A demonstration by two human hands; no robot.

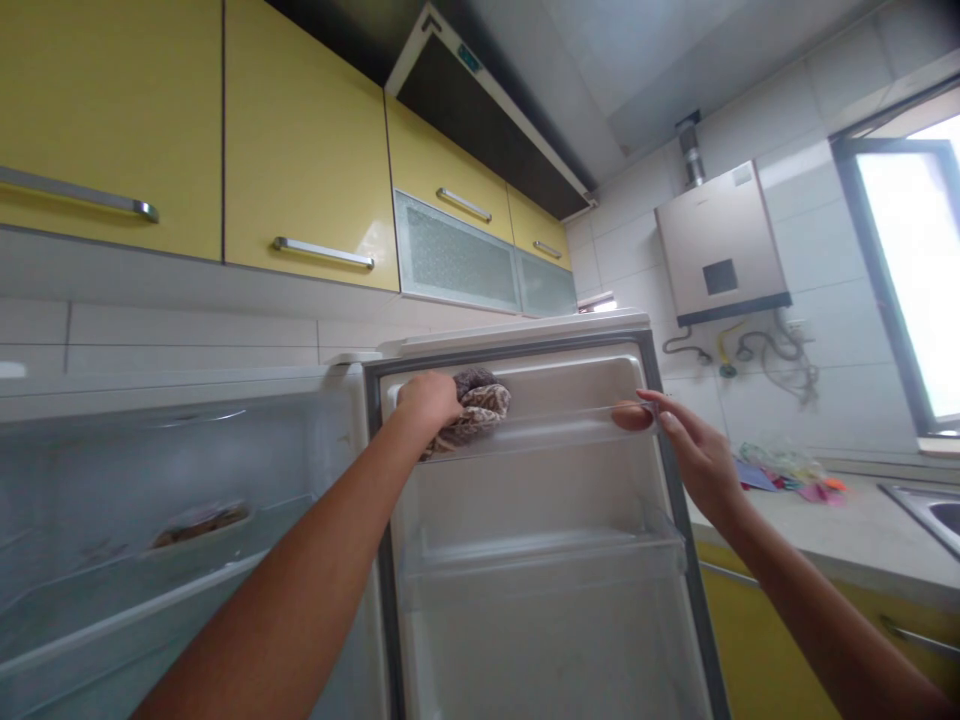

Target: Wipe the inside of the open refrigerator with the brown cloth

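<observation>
My left hand [429, 405] is closed on a brown-and-cream patterned cloth [486, 402] at the left end of the top clear door shelf [555, 428]. Part of the cloth bunches up above the shelf's rim and part lies behind its front. On the right, my right hand [694, 445] pinches the end of this same shelf, thumb in front and fingers over the edge. A brown egg [631, 416] sits inside the shelf, just beside those fingertips. The fridge door [517, 490] stands wide open.
A lower clear door shelf [547, 560] spans the door. Inside the fridge, a tray of food [201, 525] rests on a glass shelf. Yellow cabinets [307, 150] hang overhead. Plastic bags [787, 470] and a sink [930, 515] are on the right counter [832, 520].
</observation>
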